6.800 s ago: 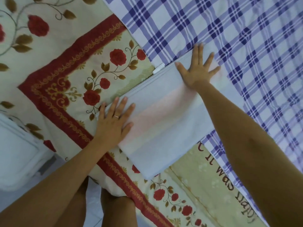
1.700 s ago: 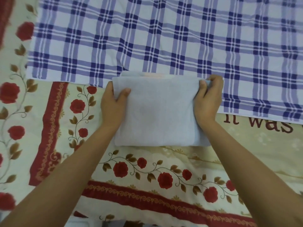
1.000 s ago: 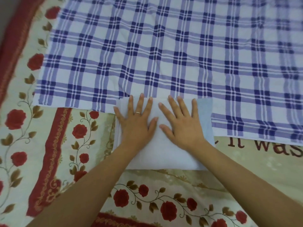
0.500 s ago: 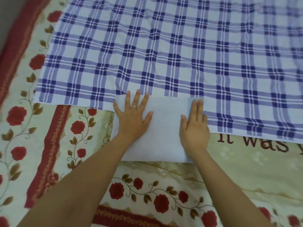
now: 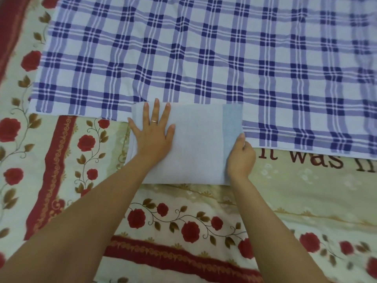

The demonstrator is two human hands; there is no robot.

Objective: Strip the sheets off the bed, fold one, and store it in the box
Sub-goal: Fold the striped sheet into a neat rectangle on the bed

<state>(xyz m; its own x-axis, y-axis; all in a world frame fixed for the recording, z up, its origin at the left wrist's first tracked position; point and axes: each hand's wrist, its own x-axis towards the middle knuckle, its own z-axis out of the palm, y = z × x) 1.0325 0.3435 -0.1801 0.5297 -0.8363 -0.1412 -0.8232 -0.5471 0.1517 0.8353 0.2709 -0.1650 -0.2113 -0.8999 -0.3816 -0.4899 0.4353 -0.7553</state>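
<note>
A pale blue sheet (image 5: 197, 148), folded into a small rectangle, lies on the bed across the near edge of a blue-and-white plaid sheet (image 5: 204, 54). My left hand (image 5: 153, 133) lies flat on the left half of the folded sheet, fingers spread, a ring on one finger. My right hand (image 5: 240, 158) sits at the folded sheet's right edge with its fingers curled round that edge. The storage box is not in view.
A cream bedspread (image 5: 183, 231) with red roses and a dark red border covers the bed under both sheets. Dark red lettering (image 5: 306, 160) is printed on it at the right. A red strip (image 5: 8, 37) runs along the far left.
My right hand has slid from the top of the folded sheet to its right edge and curled round it. My left hand has stayed flat on the left half.
</note>
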